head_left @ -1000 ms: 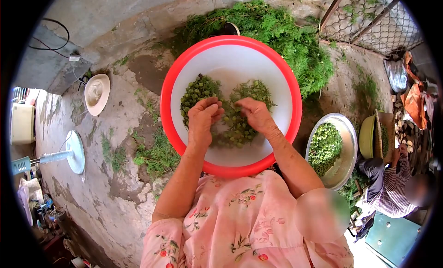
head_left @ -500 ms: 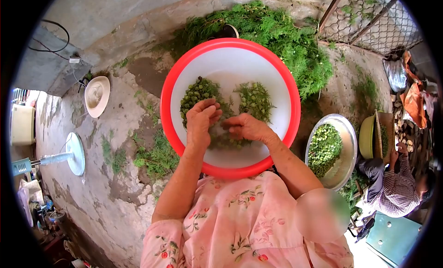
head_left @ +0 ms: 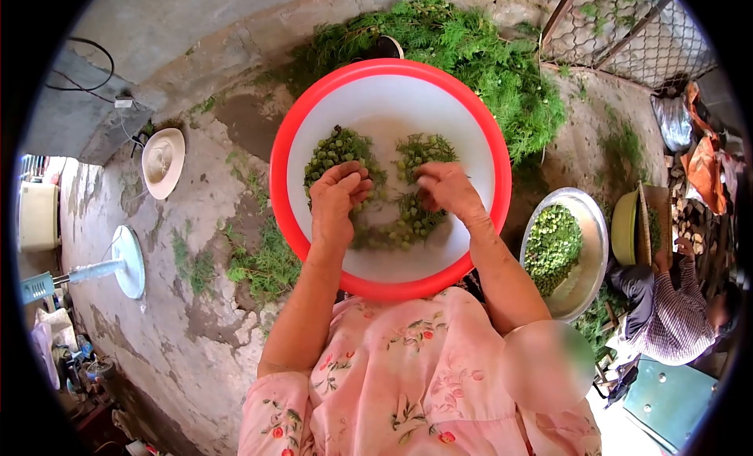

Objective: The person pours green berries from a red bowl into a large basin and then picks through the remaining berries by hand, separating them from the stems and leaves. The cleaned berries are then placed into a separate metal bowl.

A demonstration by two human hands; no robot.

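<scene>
A white basin with a red rim (head_left: 502,165) sits in front of me, holding small green knobbly fruits with feathery leaf bits. My left hand (head_left: 337,201) is over the left pile (head_left: 337,147), its fingers curled together; what they pinch, if anything, is too small to tell. At the right pile (head_left: 423,148), my right hand (head_left: 452,191) has its fingers bent in and pressed together, the tips partly hidden. More green fruits (head_left: 412,228) lie between and below the hands on the basin floor.
Cut green branches (head_left: 502,79) lie beyond the basin. To the right stands a metal bowl (head_left: 592,275) of green fruits (head_left: 553,248), near a yellow-green basin (head_left: 623,228) and a seated person (head_left: 678,319). At left are a straw hat (head_left: 163,164) and a pale blue fan (head_left: 129,261).
My right hand has moved right and slightly up, from the middle of the basin to the right pile. My left hand has shifted slightly left and stays curled.
</scene>
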